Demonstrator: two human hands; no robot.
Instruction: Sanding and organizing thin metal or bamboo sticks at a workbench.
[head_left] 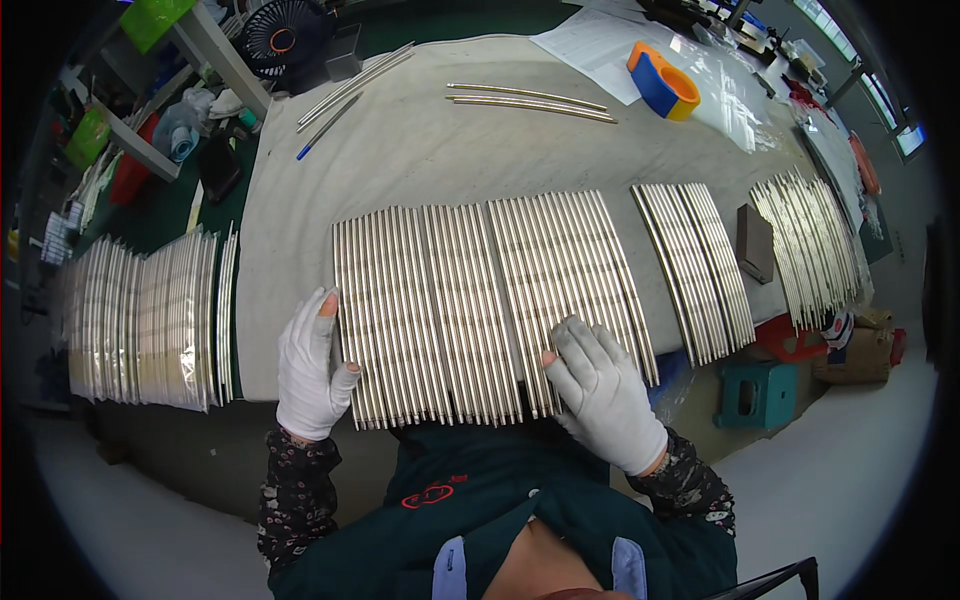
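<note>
A wide row of slim silvery metal rods point(465, 310) lies side by side on the cloth-covered table in front of me, with narrow gaps splitting it into three groups. At its left edge is my left hand point(310, 375), in a white glove with bare fingertips, thumb and fingers apart beside the outermost rod. My right hand point(605, 395), gloved the same way with grey-smudged fingers, rests flat on the near right part of the row, fingers stretched out. Neither hand grips a rod.
Right of the row lie a smaller group of rods point(695, 270), a dark block point(755, 243) and more rods point(808, 245). Plastic-wrapped rods point(145, 320) sit at left. Behind are loose rods point(530, 101), a pen point(328, 127), a tape dispenser point(662, 82) and a fan point(283, 40).
</note>
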